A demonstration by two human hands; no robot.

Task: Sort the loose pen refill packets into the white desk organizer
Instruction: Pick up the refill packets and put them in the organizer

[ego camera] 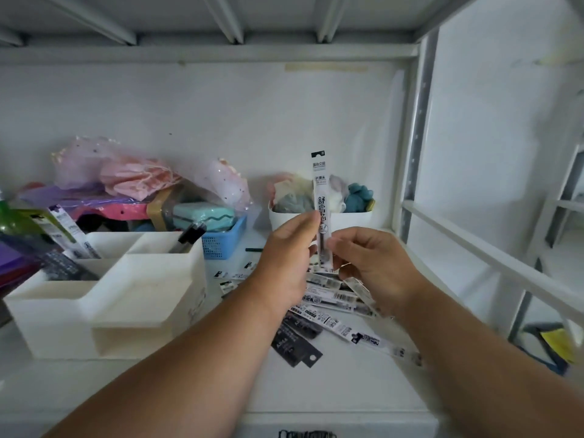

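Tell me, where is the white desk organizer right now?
The white desk organizer stands on the left of the shelf, left of both hands, with the blue basket just behind its right corner.

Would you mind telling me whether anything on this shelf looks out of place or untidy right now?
Yes: a heap of refill packets lies scattered at crossing angles on the shelf, right of the white organizer. One packet is held upright by the left hand and right hand. Nothing looks damaged.
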